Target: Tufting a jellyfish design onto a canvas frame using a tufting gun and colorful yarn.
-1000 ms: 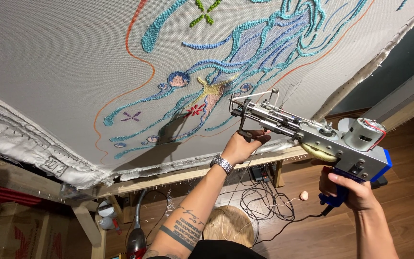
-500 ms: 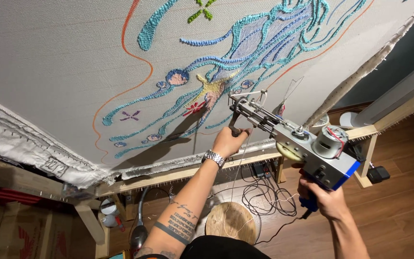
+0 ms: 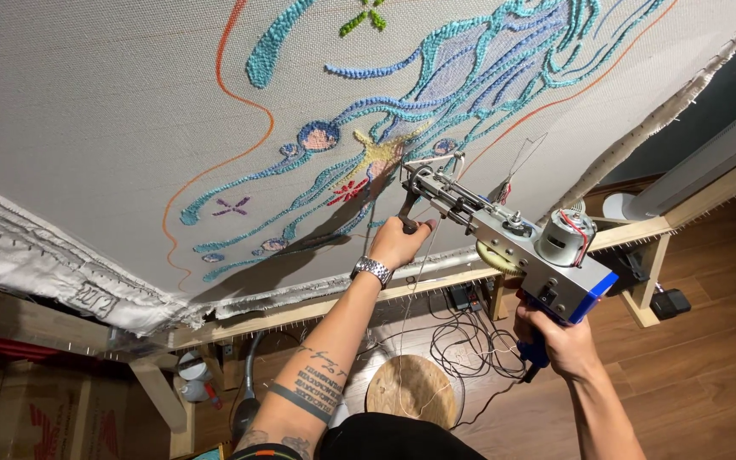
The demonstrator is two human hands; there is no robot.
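A silver and blue tufting gun (image 3: 517, 238) points its needle at a stretched grey cloth (image 3: 104, 128) with a blue, yellow and red tufted design (image 3: 402, 128). My left hand (image 3: 400, 241), with a metal watch on the wrist, grips the gun's front handle just below the needle tip. My right hand (image 3: 555, 341) holds the blue rear grip under the motor. The needle tip sits at the cloth next to a yellow patch of the design. A thin yarn runs down from the gun.
The cloth is stretched on a wooden frame (image 3: 317, 311) with tack strips. Below stand a round wooden stool (image 3: 411, 392), tangled black cables (image 3: 470, 341) on the wood floor, and cardboard boxes (image 3: 19, 417) at the left. A white upright unit (image 3: 709, 162) is at the right.
The gun and both hands have shifted left and closer to the cloth. The view has moved with them, and the needle now sits at the yellow patch.
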